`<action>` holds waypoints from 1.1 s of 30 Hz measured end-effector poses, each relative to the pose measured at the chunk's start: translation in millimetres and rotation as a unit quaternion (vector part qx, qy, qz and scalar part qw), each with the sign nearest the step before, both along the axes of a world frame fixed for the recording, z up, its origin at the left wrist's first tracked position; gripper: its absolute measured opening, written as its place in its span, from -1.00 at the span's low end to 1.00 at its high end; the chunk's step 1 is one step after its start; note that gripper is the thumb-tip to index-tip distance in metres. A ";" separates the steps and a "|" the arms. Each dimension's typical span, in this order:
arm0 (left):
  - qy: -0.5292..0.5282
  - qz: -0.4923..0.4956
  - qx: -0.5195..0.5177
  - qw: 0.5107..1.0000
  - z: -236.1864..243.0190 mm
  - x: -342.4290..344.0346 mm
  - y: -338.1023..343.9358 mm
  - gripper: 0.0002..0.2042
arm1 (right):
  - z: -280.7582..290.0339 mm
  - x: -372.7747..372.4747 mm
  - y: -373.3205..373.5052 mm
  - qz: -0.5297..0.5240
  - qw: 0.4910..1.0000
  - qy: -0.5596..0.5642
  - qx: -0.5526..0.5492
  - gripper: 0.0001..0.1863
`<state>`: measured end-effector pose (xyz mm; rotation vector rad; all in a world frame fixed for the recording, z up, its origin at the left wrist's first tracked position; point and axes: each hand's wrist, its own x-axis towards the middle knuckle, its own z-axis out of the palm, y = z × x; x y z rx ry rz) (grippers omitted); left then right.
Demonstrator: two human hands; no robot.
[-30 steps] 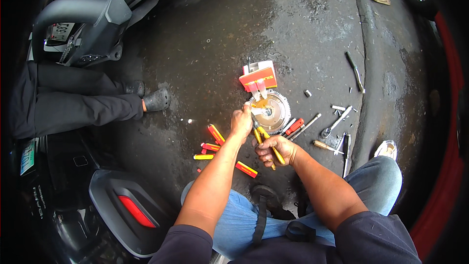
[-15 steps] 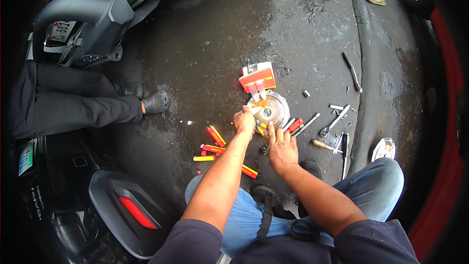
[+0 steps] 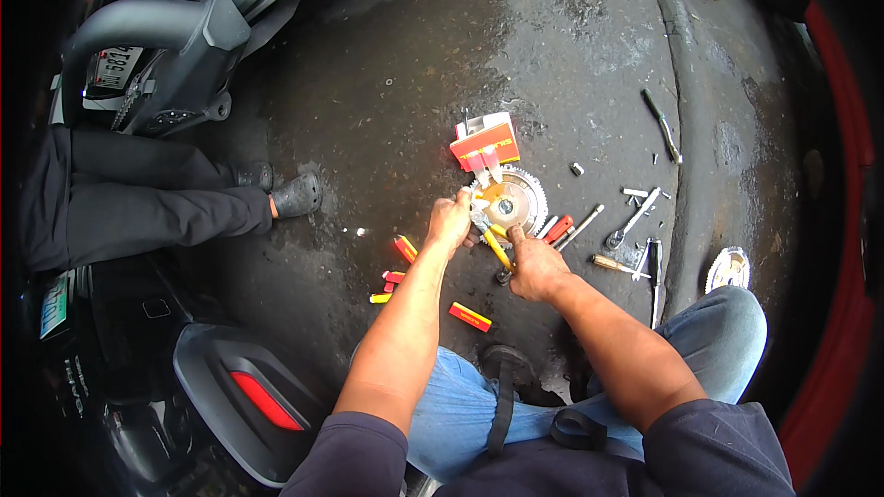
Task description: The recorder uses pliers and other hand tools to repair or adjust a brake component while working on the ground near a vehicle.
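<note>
From the head view, your left grip (image 3: 449,221) looks curled shut, pinching a small pale piece (image 3: 476,206) just ahead of its fingertips, over the near-left part of the toothed disc (image 3: 527,205). Your right grip (image 3: 539,267) is at the yellow-handled pliers (image 3: 500,250), which sit between both hands with the handles spread; most of those fingers are hidden, so I can't tell how tightly they close. I'd guess the pliers are stiff and moderately light, and maybe slick if your fingers are greasy, so hold well back on the yellow sleeves, away from the hinge. The pale piece is probably light and could squirm or deform, so I'd pinch it close to the pliers' nose. The disc, lying on the floor just beyond both grips, looks like hard metal and is likely hefty: hold its rim, mind the teeth.
</note>
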<state>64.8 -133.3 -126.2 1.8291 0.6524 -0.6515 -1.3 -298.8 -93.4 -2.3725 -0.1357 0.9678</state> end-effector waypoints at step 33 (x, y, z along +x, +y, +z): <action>0.054 -0.133 -0.127 0.981 1.8 16.8 9.9 -0.40 | -5.1 13.1 -24.9 -0.012 0.962 0.164 0.219 0.03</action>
